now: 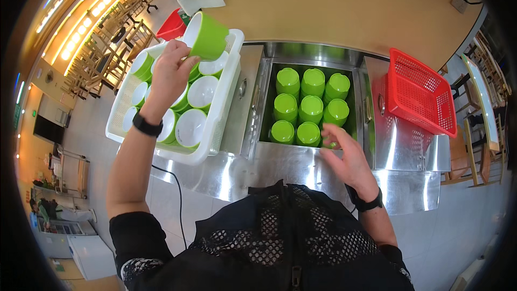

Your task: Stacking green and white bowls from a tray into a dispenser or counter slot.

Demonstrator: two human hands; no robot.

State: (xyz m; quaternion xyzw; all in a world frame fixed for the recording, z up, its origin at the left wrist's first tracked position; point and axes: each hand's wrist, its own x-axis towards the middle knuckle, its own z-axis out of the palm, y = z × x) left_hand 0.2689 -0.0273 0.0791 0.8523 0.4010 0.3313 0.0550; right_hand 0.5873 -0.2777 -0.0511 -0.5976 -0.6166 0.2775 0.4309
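My left hand grips a green cup with a white inside by its rim, tilted on its side above the far end of a white plastic basket. Several more such cups sit in that basket, mouths up. Before me, a sunken steel compartment holds rows of green cups standing bottom up. My right hand hovers at its near right corner, thumb and fingers apart. Those fingers partly cover a green cup there; I cannot tell whether they touch it.
A red perforated basket stands on the steel counter to the right. Behind the compartment rises a tan panel. A black cable hangs at the left. Another person is far off at the left.
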